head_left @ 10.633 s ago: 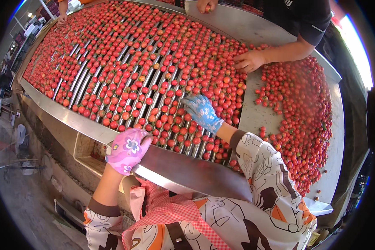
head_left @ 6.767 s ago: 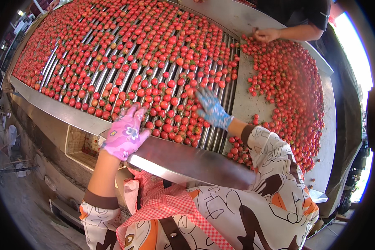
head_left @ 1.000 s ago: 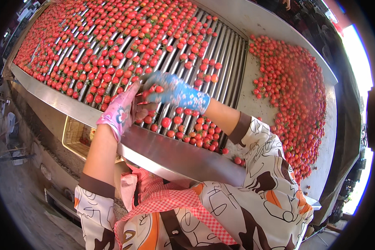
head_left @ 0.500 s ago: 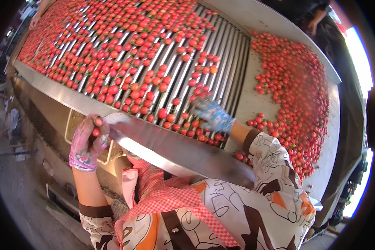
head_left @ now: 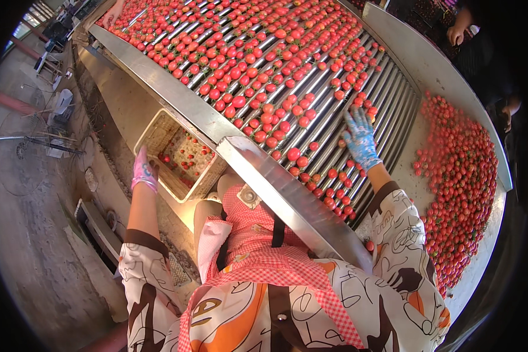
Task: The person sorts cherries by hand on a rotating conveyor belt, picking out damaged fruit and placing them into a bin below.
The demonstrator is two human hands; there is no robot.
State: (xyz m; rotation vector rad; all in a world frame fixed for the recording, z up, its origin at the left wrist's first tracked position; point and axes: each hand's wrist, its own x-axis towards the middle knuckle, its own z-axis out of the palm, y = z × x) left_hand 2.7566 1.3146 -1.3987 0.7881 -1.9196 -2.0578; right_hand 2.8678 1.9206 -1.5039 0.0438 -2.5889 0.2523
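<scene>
My right hand [head_left: 362,138], in a blue patterned glove with bare fingertips, lies over the metal rollers [head_left: 387,111] with its fingers stretched out. Small red tomatoes [head_left: 361,101] sit at its fingertips, and more lie on the rollers to its left. My left hand [head_left: 144,170], in a pink floral glove, is low beside the left rim of a cream plastic crate [head_left: 208,186]. Its fingers look apart and no tomato shows in them. Inside the crate lie several loose tomatoes [head_left: 188,155].
A metal side rail [head_left: 164,82] borders the roller table, and a wide metal lip [head_left: 293,202] runs in front of me. Right of the rollers, tomatoes heap in a metal tray [head_left: 457,199]. Other people's hands [head_left: 455,34] show at the far right and far left.
My left hand has gone down from the rail to the crate, and the tomato it held is out of its fingers. My right hand has moved farther forward over the rollers. The view has shifted left.
</scene>
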